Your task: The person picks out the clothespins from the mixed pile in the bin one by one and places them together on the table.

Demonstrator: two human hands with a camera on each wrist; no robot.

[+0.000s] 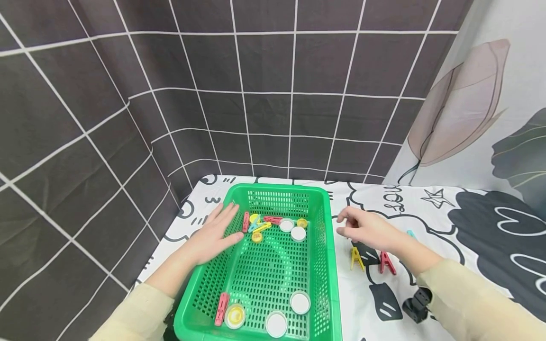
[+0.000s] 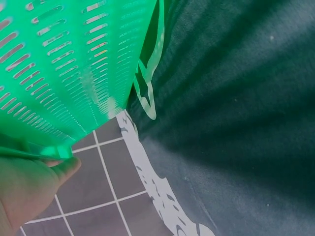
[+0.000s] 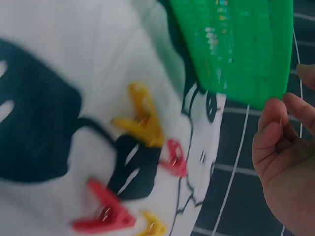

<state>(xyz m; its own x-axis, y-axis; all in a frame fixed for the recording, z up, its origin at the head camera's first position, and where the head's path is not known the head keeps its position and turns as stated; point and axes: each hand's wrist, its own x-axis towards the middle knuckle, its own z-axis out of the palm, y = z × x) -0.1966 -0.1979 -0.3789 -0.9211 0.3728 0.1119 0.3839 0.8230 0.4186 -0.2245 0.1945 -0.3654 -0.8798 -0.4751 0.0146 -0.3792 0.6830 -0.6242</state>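
Note:
A green plastic basket [image 1: 328, 246] stands on the table, its slotted wall [image 2: 59, 64] filling the left wrist view. My left hand [image 1: 215, 234] lies flat over the basket's left rim with straight fingers; the thumb [image 2: 64, 167] touches beneath the rim. Inside are red, yellow and blue clothes pegs [image 1: 260, 223] and white caps [image 1: 298, 233] at the far end, and a red peg [image 1: 222, 308] with more caps [image 1: 300, 302] at the near end. My right hand [image 1: 362, 227] hovers right of the basket, fingers loosely curled and empty [image 3: 283, 147], above a yellow peg [image 1: 356, 258] and a red peg [image 1: 386, 263].
More pegs lie on the printed cloth: yellow [image 3: 142, 123], a small red one [image 3: 174, 160], a bigger red one [image 3: 106, 214] and a teal one [image 1: 411, 233]. A dark tiled backdrop [image 1: 264, 94] closes the back and left. The table's left edge runs beside the basket.

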